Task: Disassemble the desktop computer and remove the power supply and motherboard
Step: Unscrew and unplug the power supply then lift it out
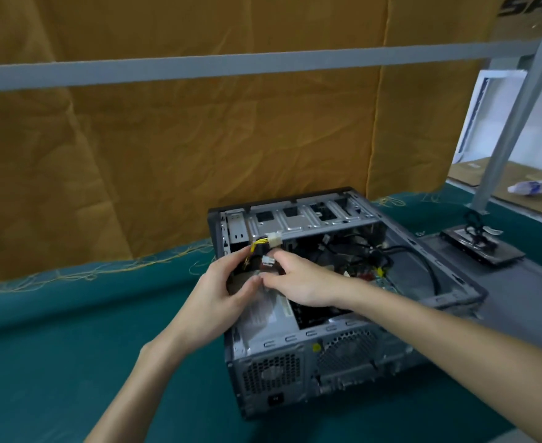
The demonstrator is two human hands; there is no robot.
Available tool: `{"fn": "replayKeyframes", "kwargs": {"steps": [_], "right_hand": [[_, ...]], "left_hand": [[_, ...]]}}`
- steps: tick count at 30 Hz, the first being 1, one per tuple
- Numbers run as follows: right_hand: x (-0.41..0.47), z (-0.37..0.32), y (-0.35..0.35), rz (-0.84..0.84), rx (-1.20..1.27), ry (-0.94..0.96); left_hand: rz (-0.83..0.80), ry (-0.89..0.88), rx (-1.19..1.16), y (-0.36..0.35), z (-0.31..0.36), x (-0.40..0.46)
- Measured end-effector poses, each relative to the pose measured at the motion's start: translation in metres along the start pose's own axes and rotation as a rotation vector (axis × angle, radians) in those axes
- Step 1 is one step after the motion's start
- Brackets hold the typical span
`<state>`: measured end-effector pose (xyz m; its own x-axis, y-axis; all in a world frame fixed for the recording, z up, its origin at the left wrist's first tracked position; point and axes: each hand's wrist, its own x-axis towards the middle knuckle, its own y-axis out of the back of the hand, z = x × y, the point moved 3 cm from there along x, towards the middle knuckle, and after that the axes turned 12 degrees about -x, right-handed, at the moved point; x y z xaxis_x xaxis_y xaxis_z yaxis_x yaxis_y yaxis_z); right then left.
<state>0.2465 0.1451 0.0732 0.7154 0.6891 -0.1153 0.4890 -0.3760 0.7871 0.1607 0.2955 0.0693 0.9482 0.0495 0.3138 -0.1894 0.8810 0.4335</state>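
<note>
The open computer case [336, 302] lies on its side on a green cloth [71, 362], its open face up and its vented rear panel toward the camera. Both hands work together over the near left corner of the case, just above the power supply [264, 314], which sits inside that corner with its labelled grey top showing. The left hand [221, 292] has its fingers curled around a bundle of yellow and black wires [256, 247] that rises to a white plug [274, 240] standing free above the hand. The right hand [298, 279] reaches in from the right, its thumb and fingers closed together in a pinch; a smaller white connector [268, 260] shows just beside its fingertips, but motion blur hides what exactly they clamp. Deeper in the case, black cables [400, 254] loop over the motherboard [381, 281], which shows only as a small green patch. To the right of the case lies a flat grey side panel [525, 289] with a dark drive [483, 247] resting on it. Brown cardboard [199, 148] stands behind the table
</note>
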Motion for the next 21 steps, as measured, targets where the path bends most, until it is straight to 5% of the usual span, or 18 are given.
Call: {"fn": "replayKeyframes", "kwargs": {"steps": [5, 12, 21], "right_hand": [[-0.023, -0.004, -0.009, -0.027, -0.159, -0.078], [-0.017, -0.009, -0.011, -0.051, -0.180, -0.332], [0.002, -0.015, -0.021, 0.043, 0.025, -0.447]], "left_hand": [[-0.051, 0.063, -0.017, 0.000, -0.001, -0.036], [-0.221, -0.084, 0.111, -0.003, 0.000, -0.070], [-0.113, -0.234, 0.232, -0.011, -0.011, -0.075]]}}
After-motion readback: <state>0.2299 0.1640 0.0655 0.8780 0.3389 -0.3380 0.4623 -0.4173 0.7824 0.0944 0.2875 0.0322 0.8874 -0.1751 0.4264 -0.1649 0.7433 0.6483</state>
